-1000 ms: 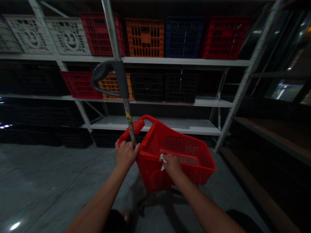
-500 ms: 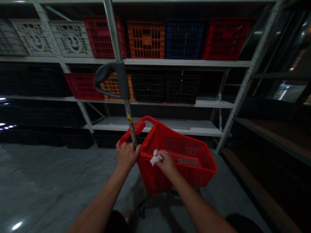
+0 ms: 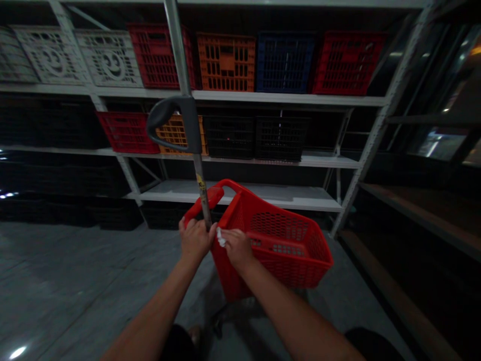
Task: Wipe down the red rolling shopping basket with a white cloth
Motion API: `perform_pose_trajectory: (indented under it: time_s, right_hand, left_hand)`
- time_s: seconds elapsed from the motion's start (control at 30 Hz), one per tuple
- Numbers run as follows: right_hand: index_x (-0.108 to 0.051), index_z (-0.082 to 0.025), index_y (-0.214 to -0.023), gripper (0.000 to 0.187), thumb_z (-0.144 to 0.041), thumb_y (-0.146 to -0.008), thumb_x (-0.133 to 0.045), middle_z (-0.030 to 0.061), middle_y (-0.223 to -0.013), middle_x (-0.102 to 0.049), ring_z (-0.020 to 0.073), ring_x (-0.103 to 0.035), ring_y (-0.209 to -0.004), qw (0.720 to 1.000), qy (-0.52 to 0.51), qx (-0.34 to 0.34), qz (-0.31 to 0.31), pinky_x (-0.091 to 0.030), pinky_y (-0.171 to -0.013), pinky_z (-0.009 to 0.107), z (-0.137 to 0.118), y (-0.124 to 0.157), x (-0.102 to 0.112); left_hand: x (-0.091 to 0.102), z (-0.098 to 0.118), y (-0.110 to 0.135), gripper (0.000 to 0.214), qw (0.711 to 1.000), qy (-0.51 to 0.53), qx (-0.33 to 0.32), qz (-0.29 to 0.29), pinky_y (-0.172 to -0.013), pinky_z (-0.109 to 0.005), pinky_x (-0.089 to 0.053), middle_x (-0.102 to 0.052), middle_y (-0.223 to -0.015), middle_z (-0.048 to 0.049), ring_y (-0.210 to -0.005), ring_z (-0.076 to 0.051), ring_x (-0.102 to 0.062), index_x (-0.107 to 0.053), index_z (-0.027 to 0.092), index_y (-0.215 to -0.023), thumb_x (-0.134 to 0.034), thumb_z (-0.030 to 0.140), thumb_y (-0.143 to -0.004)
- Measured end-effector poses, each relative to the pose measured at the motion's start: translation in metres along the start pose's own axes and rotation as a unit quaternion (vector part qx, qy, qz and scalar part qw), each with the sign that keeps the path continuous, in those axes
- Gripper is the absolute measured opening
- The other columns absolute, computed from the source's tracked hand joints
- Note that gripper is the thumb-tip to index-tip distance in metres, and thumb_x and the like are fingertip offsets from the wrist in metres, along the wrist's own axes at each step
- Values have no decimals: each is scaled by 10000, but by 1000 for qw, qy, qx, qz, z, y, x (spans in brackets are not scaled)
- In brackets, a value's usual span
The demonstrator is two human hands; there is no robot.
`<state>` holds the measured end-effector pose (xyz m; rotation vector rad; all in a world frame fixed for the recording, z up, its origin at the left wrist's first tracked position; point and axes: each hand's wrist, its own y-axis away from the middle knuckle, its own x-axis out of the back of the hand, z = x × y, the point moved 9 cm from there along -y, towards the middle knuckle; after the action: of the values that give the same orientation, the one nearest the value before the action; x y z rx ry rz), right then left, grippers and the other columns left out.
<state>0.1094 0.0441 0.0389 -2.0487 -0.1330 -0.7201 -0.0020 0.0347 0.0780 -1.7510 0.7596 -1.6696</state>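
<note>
A red plastic shopping cart point(image 3: 289, 263) stands before me with its mesh basket pointing right. My left hand point(image 3: 196, 239) is closed around the near end of its red push handle point(image 3: 194, 212), right at the foot of an upright metal pole point(image 3: 202, 188). A grey loop-shaped grip point(image 3: 193, 125) sits partway up that pole. My right hand point(image 3: 238, 248) pinches a crumpled white tissue or cloth point(image 3: 221, 237) against the cart's near upper corner, close beside my left thumb. Part of the white piece is hidden under the fingers.
Behind the cart, a white metal rack point(image 3: 285, 98) carries several plastic crates, among them an orange crate point(image 3: 226, 62), a blue crate point(image 3: 285, 62) and black crates point(image 3: 281, 138). Another dark shelf point(image 3: 421, 213) stands at the right. The floor point(image 3: 75, 271) is grey.
My right hand has moved left along the cart's edge with the white tissue or cloth, close to my left hand. My left hand keeps its hold.
</note>
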Motion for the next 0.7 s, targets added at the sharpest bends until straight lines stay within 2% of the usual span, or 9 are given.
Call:
perform_pose_trajectory:
  time_s: [0.1, 0.23, 0.3, 0.4, 0.47, 0.57, 0.63, 0.7]
  right_hand:
    - [-647, -170, -937, 322, -30, -734, -441, 42, -974, -662, 153, -569, -889, 999, 30, 2, -12, -420, -819, 265, 11, 14, 8]
    - [-659, -181, -869, 297, -28, -742, -438, 50, -887, -676, 170, -577, -821, 993, 107, -48, 4, -410, -782, 297, 55, 63, 53]
    - [-655, -187, -875, 302, -27, -747, -433, 52, -882, -675, 172, -577, -820, 988, 135, -72, 7, -401, -781, 302, 67, 77, 66]
    - [-647, -175, -894, 290, -43, -765, -423, 63, -846, -674, 165, -585, -791, 986, 143, -87, -5, -409, -749, 279, 58, 65, 52]
    - [-633, -161, -932, 279, -67, -784, -416, 71, -841, -674, 165, -592, -781, 988, 131, -77, -8, -416, -744, 271, 38, 41, 30]
    - [-593, -153, -1022, 305, -79, -813, -382, 75, -949, -662, 156, -594, -857, 994, 94, -50, 3, -417, -788, 265, 9, 11, 3]
    - [-574, -159, -1059, 339, -64, -812, -363, 70, -1037, -638, 144, -579, -936, 997, 74, -23, 6, -413, -827, 259, 3, 12, 0]
    - [-565, -170, -1084, 383, -38, -789, -358, 62, -1086, -619, 138, -558, -994, 997, 73, -2, -2, -410, -857, 268, 15, 33, 11]
  left_hand:
    - [-1, -1, -1, 402, 1000, 5, -3, -5, -952, -450, -192, -626, -670, -78, -775, -228, -512, -616, 148, -700, -357, 440, -798]
    - [-1, -1, -1, 393, 1000, 24, 11, -2, -957, -454, -183, -622, -653, -73, -767, -226, -506, -618, 157, -689, -358, 433, -792]
    - [0, 0, -2, 391, 1000, 27, 16, 3, -958, -456, -179, -623, -652, -72, -767, -227, -506, -618, 163, -686, -357, 434, -793]
    - [-1, 1, -2, 397, 1000, 16, 20, 9, -957, -457, -181, -629, -659, -79, -756, -228, -510, -622, 161, -690, -357, 438, -794]
    - [-1, 1, -3, 407, 1000, 1, 20, 15, -956, -451, -186, -631, -663, -84, -758, -229, -514, -624, 154, -698, -354, 442, -798]
    - [0, 1, -3, 412, 999, -21, 11, 25, -955, -440, -192, -629, -667, -81, -772, -229, -518, -624, 157, -706, -346, 444, -805]
    - [1, 1, -3, 415, 999, -29, 6, 28, -952, -437, -195, -624, -657, -77, -767, -226, -517, -625, 161, -703, -339, 444, -807]
    - [0, 0, -3, 423, 999, -27, 8, 24, -949, -439, -197, -622, -650, -79, -764, -228, -513, -627, 161, -707, -332, 447, -806]
